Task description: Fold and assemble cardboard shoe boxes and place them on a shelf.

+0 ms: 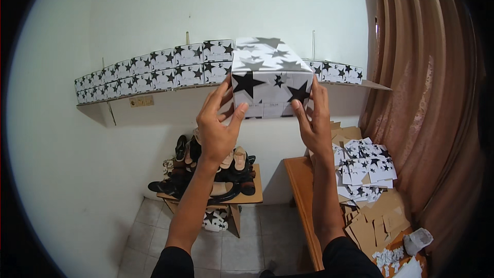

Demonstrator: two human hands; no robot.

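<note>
A white cardboard box (272, 83) with black and grey stars is held up in front of the wall shelf. My left hand (220, 121) grips its left side, the thumb on the near face. On the opposite side my right hand (315, 118) presses against the box, its thumb also on the front. Behind it, similar star-patterned boxes (163, 69) stand in two stacked rows along the shelf (170, 88). Farther right on that shelf sits a single row of such boxes (337, 71). The held box hides the middle of the shelf; whether it touches the shelf I cannot tell.
Below left, a small table (253, 195) carries a pile of shoes (226, 188). An orange-brown wooden table (301, 185) at the right bears flat star-patterned cardboard (365, 162), brown cardboard pieces (381, 221) and paper scraps (388, 257). A brown curtain (411, 87) hangs beside it.
</note>
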